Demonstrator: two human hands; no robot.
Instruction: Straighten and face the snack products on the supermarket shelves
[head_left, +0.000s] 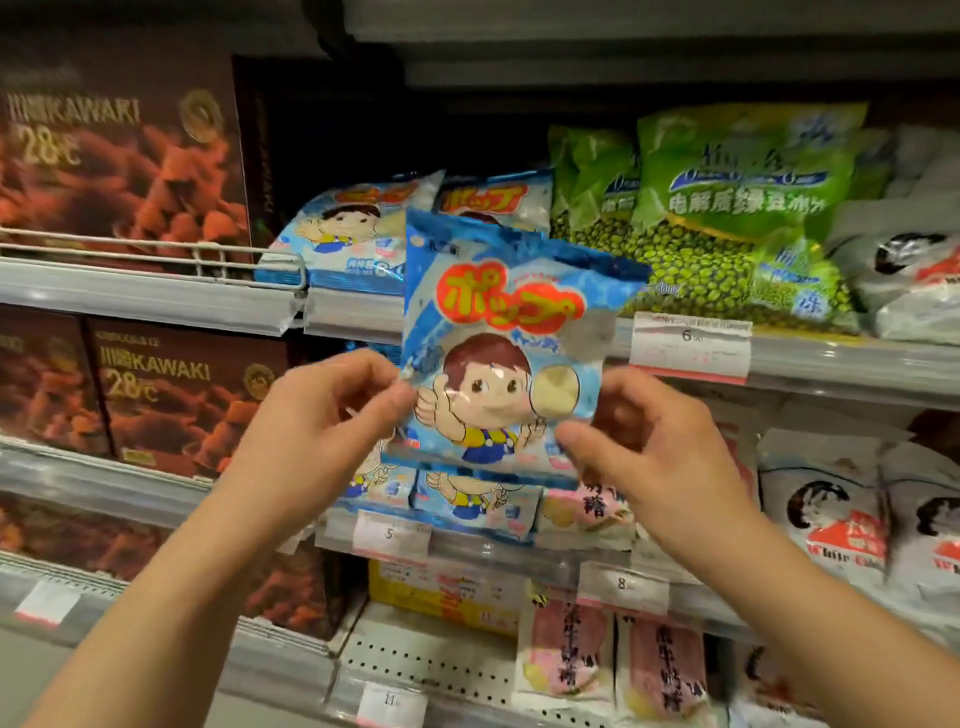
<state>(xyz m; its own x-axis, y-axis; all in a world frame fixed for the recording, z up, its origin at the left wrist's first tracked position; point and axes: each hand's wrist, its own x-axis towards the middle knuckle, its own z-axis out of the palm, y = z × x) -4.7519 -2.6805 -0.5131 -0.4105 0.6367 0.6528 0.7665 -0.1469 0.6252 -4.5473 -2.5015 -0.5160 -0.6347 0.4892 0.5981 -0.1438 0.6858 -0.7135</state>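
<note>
Dim supermarket shelves (156, 299) fill the background. Both hands pinch a blue bag (501, 353) in front of them: left hand (332, 415) at its nine o'clock edge, right hand (639, 447) at five o'clock. Such light pinches on slick film risk a slip.
</note>
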